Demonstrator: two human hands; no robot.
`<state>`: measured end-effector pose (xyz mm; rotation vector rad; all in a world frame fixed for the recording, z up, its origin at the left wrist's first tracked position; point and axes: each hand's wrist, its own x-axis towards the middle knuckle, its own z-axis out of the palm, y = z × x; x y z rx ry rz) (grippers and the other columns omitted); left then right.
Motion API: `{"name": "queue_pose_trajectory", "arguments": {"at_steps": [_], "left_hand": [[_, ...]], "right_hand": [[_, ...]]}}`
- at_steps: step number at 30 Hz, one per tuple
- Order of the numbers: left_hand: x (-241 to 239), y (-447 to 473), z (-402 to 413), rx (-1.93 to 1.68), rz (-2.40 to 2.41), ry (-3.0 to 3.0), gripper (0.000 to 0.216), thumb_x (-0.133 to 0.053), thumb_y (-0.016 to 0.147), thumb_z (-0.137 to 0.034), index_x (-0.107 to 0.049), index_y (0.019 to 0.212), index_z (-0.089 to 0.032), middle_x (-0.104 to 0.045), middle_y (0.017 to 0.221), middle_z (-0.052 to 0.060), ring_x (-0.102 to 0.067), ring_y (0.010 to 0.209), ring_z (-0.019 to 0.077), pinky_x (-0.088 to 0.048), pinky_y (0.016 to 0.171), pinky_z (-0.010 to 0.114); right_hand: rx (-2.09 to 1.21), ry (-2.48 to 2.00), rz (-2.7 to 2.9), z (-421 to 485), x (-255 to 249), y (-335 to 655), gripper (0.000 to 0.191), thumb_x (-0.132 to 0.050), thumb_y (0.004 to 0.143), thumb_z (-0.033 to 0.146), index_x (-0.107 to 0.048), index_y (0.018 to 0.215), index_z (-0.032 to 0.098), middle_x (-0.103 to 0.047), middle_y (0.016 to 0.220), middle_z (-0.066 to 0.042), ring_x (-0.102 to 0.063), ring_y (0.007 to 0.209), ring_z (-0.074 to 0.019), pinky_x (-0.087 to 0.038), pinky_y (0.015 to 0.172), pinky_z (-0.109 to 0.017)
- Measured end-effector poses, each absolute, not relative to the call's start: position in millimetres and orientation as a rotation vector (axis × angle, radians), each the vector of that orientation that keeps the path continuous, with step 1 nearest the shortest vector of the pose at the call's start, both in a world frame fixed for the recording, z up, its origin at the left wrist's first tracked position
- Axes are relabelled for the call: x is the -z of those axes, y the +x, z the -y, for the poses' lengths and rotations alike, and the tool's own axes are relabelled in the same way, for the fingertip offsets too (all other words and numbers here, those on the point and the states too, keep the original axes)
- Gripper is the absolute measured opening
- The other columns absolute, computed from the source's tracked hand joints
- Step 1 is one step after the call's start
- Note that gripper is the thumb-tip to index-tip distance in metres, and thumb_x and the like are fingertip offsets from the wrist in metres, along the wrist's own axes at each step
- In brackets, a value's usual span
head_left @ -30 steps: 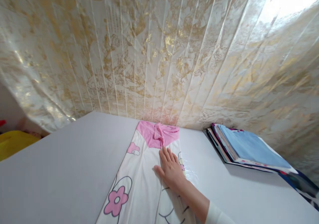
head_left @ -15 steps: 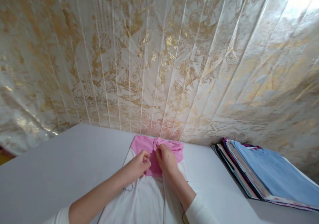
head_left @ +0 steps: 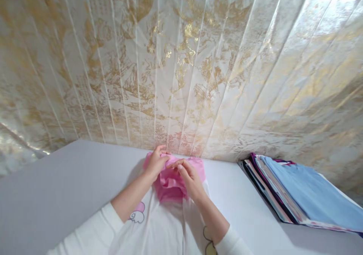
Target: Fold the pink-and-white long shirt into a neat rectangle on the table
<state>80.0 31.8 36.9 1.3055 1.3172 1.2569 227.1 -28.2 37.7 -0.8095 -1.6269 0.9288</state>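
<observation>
A white garment with a pink upper section [head_left: 172, 194] lies before me, and cartoon prints show on its white part. The pink cloth is bunched and raised in loose folds between my hands. At its far left edge, my left hand [head_left: 155, 164] rests with fingers stretched out and thumb apart, touching the fabric. My right hand [head_left: 190, 177] is over the middle of the pink section, index finger and thumb brought together at the cloth; its other fingers are curled and partly hidden.
On the right stands a stack of folded clothes [head_left: 306, 194] with a light blue piece on top. A pale table [head_left: 85, 187] carries everything. Behind its far edge hangs a shiny gold-and-white patterned covering [head_left: 181, 69].
My left hand has moved up to the garment's far left edge and its fingers have opened out. The pink cloth is more bunched. My right hand has shifted slightly nearer me.
</observation>
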Motion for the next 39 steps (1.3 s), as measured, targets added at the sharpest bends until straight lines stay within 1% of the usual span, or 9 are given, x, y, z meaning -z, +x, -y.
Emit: {"name": "queue_pose_trajectory", "arguments": {"at_steps": [4, 8, 11, 15, 22, 26, 30, 34, 39], "left_hand": [[-30.5, 57.9, -35.2, -1.325, -1.409, 1.524, 0.046, -0.054, 0.064, -0.006, -0.056, 0.108, -0.02, -0.066, 0.093, 0.002, -0.061, 0.099, 0.0199, -0.041, 0.097, 0.035], [-14.7, 50.9, -37.5, -1.247, -1.459, 1.677, 0.037, -0.053, 0.06, -0.002, -0.061, 0.091, -0.02, -0.067, 0.087, 0.002, -0.062, 0.095, 0.0206, -0.043, 0.095, 0.034], [-4.6, 53.7, -39.5, -1.195, -1.451, 1.769, 0.037, -0.052, 0.063, -0.001, -0.061, 0.093, -0.021, -0.069, 0.094, 0.002, -0.063, 0.099, 0.0194, -0.044, 0.094, 0.031], [-5.6, 57.1, -38.2, -1.162, -1.426, 1.845, 0.036, -0.048, 0.069, -0.003, -0.06, 0.097, -0.021, -0.069, 0.1, 0.003, -0.063, 0.101, 0.0185, -0.044, 0.096, 0.032], [-16.8, 58.7, -32.1, -1.177, -1.407, 1.94, 0.034, -0.041, 0.077, -0.007, -0.059, 0.103, -0.02, -0.067, 0.108, 0.004, -0.058, 0.11, 0.0182, -0.039, 0.102, 0.033], [-11.6, 56.1, -34.0, -1.114, -1.466, 1.982, 0.033, -0.049, 0.075, -0.01, -0.059, 0.107, -0.016, -0.064, 0.111, 0.009, -0.057, 0.111, 0.0223, -0.04, 0.101, 0.037], [-12.0, 55.3, -31.9, -1.056, -1.515, 2.026, 0.04, -0.056, 0.077, -0.016, -0.055, 0.116, -0.014, -0.061, 0.117, 0.012, -0.055, 0.112, 0.0249, -0.041, 0.1, 0.039], [-14.0, 58.1, -27.4, -1.0, -1.525, 2.122, 0.041, -0.055, 0.071, -0.006, -0.057, 0.111, -0.016, -0.061, 0.114, 0.009, -0.053, 0.113, 0.0238, -0.039, 0.102, 0.036], [-18.7, 59.7, -25.6, -0.975, -1.566, 2.21, 0.041, -0.048, 0.075, -0.002, -0.055, 0.111, -0.02, -0.057, 0.115, 0.006, -0.052, 0.115, 0.021, -0.038, 0.103, 0.035]], "right_hand": [[-0.664, -1.157, 1.687, -13.0, -35.4, 284.2, 0.028, -0.041, 0.08, 0.016, -0.062, 0.096, 0.021, -0.068, 0.095, -0.003, -0.059, 0.08, -0.0166, -0.045, 0.073, -0.029], [-0.556, -1.274, 1.739, -45.3, -15.4, 330.6, 0.032, -0.045, 0.064, 0.008, -0.069, 0.082, 0.02, -0.07, 0.082, -0.004, -0.057, 0.082, -0.0201, -0.042, 0.079, -0.033], [-0.532, -1.29, 1.773, -54.4, -1.6, 341.6, 0.036, -0.048, 0.061, 0.009, -0.071, 0.086, 0.02, -0.071, 0.08, -0.003, -0.055, 0.075, -0.0188, -0.042, 0.076, -0.032], [-0.521, -1.288, 1.779, -61.8, 0.8, 346.1, 0.037, -0.046, 0.061, 0.011, -0.071, 0.089, 0.017, -0.069, 0.074, -0.002, -0.057, 0.066, -0.0169, -0.044, 0.067, -0.028], [-0.284, -1.415, 1.709, -62.3, -18.2, 347.6, 0.037, -0.041, 0.07, 0.008, -0.068, 0.093, 0.02, -0.069, 0.09, -0.003, -0.061, 0.085, -0.0191, -0.044, 0.077, -0.03], [-0.223, -1.571, 1.753, -52.6, -17.1, 342.1, 0.027, -0.047, 0.074, 0.008, -0.068, 0.081, 0.024, -0.071, 0.084, -0.001, -0.063, 0.08, -0.0194, -0.043, 0.073, -0.028], [-0.146, -1.701, 1.707, -46.7, -22.9, 342.0, 0.029, -0.045, 0.076, 0.005, -0.066, 0.087, 0.021, -0.069, 0.09, -0.008, -0.063, 0.079, -0.021, -0.042, 0.072, -0.03], [-0.177, -1.646, 1.764, -35.4, -27.8, 320.7, 0.028, -0.041, 0.08, 0.006, -0.062, 0.094, 0.018, -0.067, 0.095, -0.01, -0.062, 0.083, -0.0207, -0.043, 0.075, -0.031], [-0.326, -1.428, 1.901, -7.2, -5.5, 267.8, 0.022, -0.045, 0.082, 0.011, -0.058, 0.098, 0.019, -0.067, 0.097, -0.007, -0.061, 0.091, -0.0185, -0.046, 0.081, -0.03]]}}
